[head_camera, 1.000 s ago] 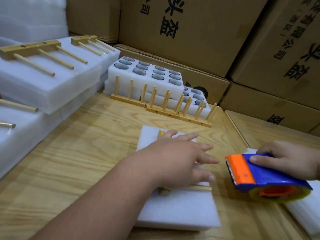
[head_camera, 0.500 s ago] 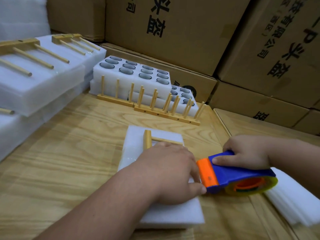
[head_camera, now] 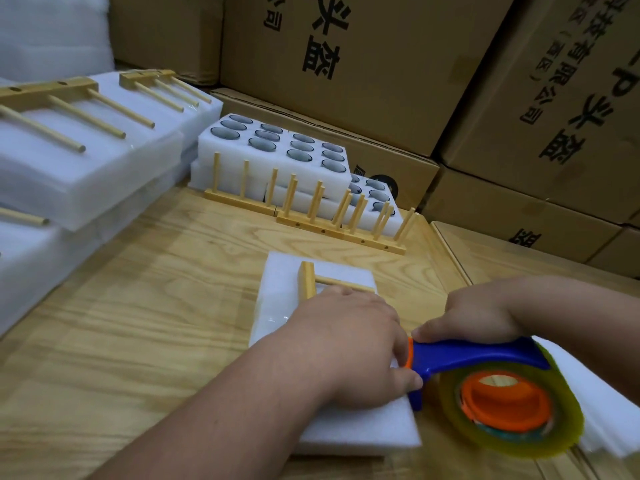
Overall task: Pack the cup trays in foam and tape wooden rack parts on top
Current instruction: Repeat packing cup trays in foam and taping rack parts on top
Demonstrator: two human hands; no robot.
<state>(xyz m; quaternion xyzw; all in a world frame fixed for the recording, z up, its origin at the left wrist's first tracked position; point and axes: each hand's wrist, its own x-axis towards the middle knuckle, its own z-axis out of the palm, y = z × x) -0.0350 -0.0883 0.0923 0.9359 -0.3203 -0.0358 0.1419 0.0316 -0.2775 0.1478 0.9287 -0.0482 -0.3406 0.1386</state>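
Right now you're in the taping step: your left hand (head_camera: 349, 344) lies palm-down on the pale wooden rack part with dowel pegs (head_camera: 309, 279), pinning it to the white foam-wrapped block (head_camera: 360, 427) at desk centre; how those fingers lie, curled or flat, I cannot tell. Your right hand (head_camera: 481, 315) grips the blue-and-orange handheld tape dispenser with a yellowish clear roll (head_camera: 502, 393), fingers clenched round its handle, its orange nose touching the block's 3 o'clock edge beside your left fingertips.

Next move, as I judge it: anchor the tape end on that edge, then pull across the rack part toward 9 o'clock while the left hand gives way without letting the wood shift.

Surface: light-grained wooden desk (head_camera: 138, 323). At 12 o'clock, white foam trays with round cup wells (head_camera: 277, 150) behind loose upright peg racks (head_camera: 311, 216). At 10 o'clock, finished foam packs topped with racks (head_camera: 86, 161). Brown printed cardboard cartons (head_camera: 346, 57) stack up behind.
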